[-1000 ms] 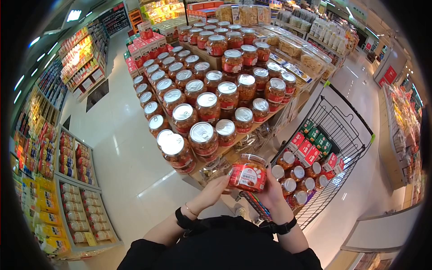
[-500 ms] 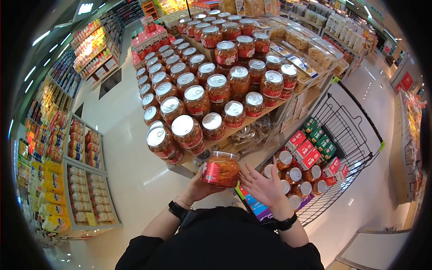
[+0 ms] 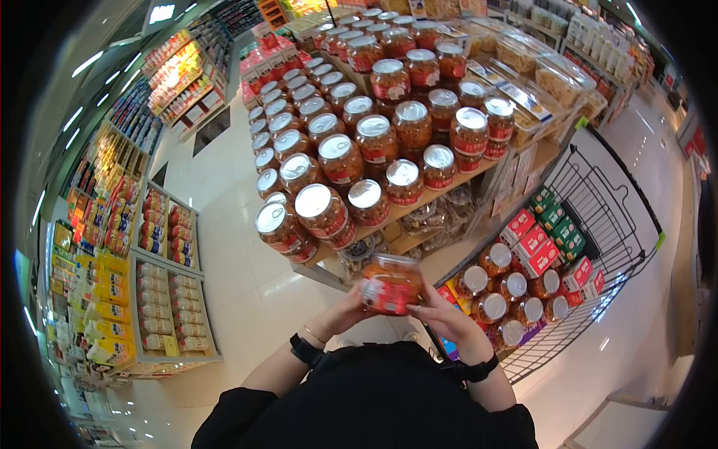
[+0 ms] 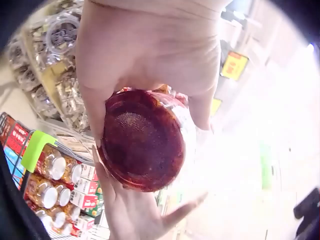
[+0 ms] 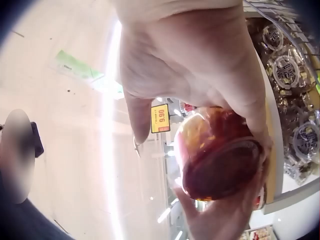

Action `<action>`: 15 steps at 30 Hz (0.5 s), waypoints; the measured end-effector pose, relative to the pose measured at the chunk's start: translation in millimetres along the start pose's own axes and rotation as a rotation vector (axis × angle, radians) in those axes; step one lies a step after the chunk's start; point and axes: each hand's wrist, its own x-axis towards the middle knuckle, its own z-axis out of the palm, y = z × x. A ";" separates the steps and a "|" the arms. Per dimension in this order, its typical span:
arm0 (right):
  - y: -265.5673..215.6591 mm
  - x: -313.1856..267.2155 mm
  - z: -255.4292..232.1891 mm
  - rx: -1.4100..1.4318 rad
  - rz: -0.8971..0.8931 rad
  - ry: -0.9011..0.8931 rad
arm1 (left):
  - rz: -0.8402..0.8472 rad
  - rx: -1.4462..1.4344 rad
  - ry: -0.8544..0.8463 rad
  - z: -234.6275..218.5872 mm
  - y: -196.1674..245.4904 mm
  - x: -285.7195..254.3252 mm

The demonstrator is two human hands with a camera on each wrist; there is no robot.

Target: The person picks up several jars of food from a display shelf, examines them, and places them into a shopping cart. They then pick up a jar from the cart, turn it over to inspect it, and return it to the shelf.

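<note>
The left hand has its fingers and thumb round the left side of a red-labelled jar, a fairly wide grip that seems to bear the weight; the right hand lies against the opposite side, fingers extended along the wall, its thumb standing away from it in the right wrist view. The jar is held before a black top, tilted, its dark red base turned toward both wrist cameras; the label is too blurred to read. To handle it well, the left hand should be firm and low on the smooth, probably heavy wall, and the right thumb should come round before any weight shifts across; slow turning would guard against a slip. With the held jar as the dial's centre in the head view, a wooden display table stands at 12 o'clock, crowded with silver-lidded jars, with bagged goods below its top toward 1. Near 3 o'clock, a wire shopping cart carries more jars, red cartons and green cartons. Across the aisle at 9 are pale cylindrical packs.
</note>
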 end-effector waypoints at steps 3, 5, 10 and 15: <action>10.6 -1.0 -8.7 0.038 0.122 0.198 | 0.010 0.155 0.087 16.3 3.7 -11.0; 17.6 -4.7 -16.0 0.040 0.139 0.244 | 0.035 0.271 0.036 14.5 8.0 -15.0; 11.6 -19.8 -20.1 0.175 0.099 0.205 | 0.046 0.453 -0.071 17.3 15.3 -18.6; 14.3 -17.8 -24.6 0.168 0.135 0.176 | 0.021 0.437 -0.065 20.0 16.8 -24.2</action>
